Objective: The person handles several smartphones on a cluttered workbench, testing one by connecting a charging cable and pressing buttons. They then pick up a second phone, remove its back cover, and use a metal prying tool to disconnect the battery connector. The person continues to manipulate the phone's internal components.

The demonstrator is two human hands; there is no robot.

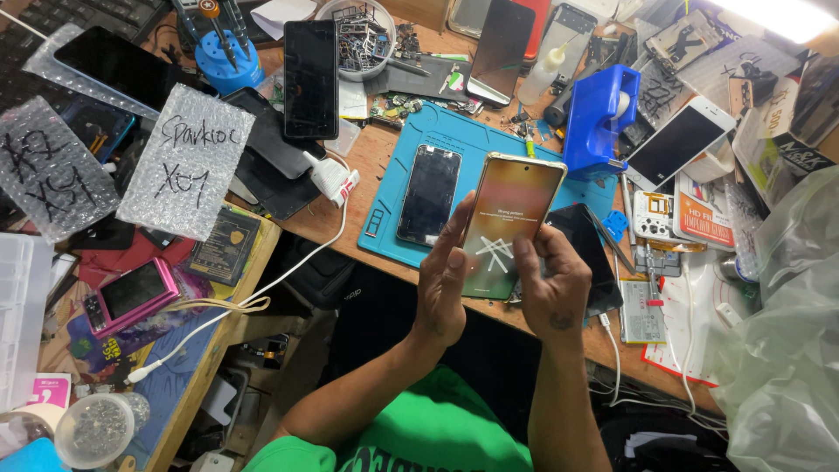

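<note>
Nearest the camera, a green shirt point(411, 437) and two bare forearms rise toward a gold-edged smartphone point(511, 223), held up just above the near edge of the bench point(384, 144), over the blue repair mat point(476, 144). The left hand point(444, 284) cradles the phone's left edge, thumb on the glass and fingers wrapped behind: a closed grip on the body. The right hand point(552, 284) steadies the lower right side, its thumb pressing the lit screen where crossing white lines show.

My read: this phone is light, thin and stiff, with a slick glass face that would crack if dropped. The metal side rails are the sound place to take it, as the left hand does, keeping pressure off the display's middle.

Just beyond, a dark phone point(429, 192) lies face up on the mat. A darker slab point(587, 253) sits partly behind the right hand. Further right stand a blue tape dispenser point(599, 114) and a white phone point(677, 144). Far left, bubble-wrap pouches point(183, 162) with marker scrawl cover whatever is inside.

Hidden: the phone's back, its bottom edge and the fingers behind it. The small parts in the far white bowl point(358, 39) are too small to make out, and the clear plastic bag point(782, 332) at right is cut off by the frame.
</note>
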